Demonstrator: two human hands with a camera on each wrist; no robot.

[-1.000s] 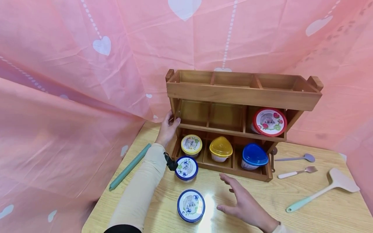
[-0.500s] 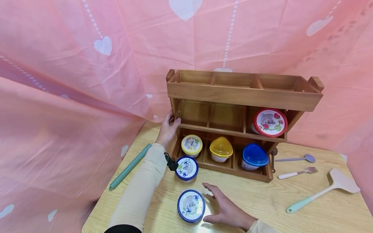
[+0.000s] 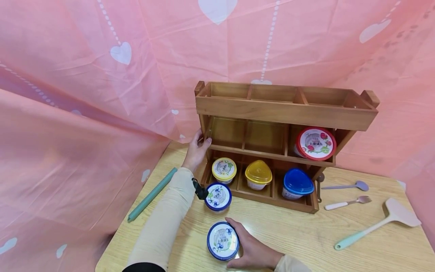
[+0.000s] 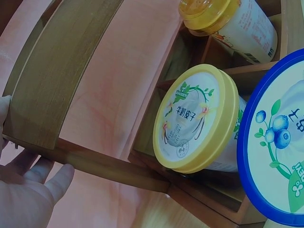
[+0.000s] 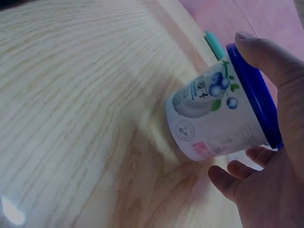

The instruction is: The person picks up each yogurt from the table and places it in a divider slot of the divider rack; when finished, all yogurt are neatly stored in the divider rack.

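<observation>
My left hand (image 3: pixel 197 151) grips the left side of the three-tier wooden shelf (image 3: pixel 285 113); in the left wrist view its fingers (image 4: pixel 59 180) lie against the wooden side piece. My right hand (image 3: pixel 253 247) is curved loosely around the right side of a round tub with a blue lid and blueberry print (image 3: pixel 223 241), standing on the table. In the right wrist view the thumb (image 5: pixel 259 52) is at the lid's edge, while fingertips (image 5: pixel 223 180) stand apart from the tub's wall. A second blue-lidded tub (image 3: pixel 218 196) stands by the shelf's front left corner.
The bottom tier holds a round yellow-lidded tub (image 3: pixel 224 169), a yellow triangular-lidded tub (image 3: pixel 258 173) and a blue triangular-lidded one (image 3: pixel 297 183). A red-lidded tub (image 3: pixel 316 143) sits middle right. Right lie a spoon (image 3: pixel 346 186), fork (image 3: pixel 348 203) and spatula (image 3: pixel 377 223); left, a green roll (image 3: pixel 152 194).
My right hand has moved left across the table, from beside the shelf's front to the nearer blue-lidded tub. My left hand has stayed on the shelf's side.
</observation>
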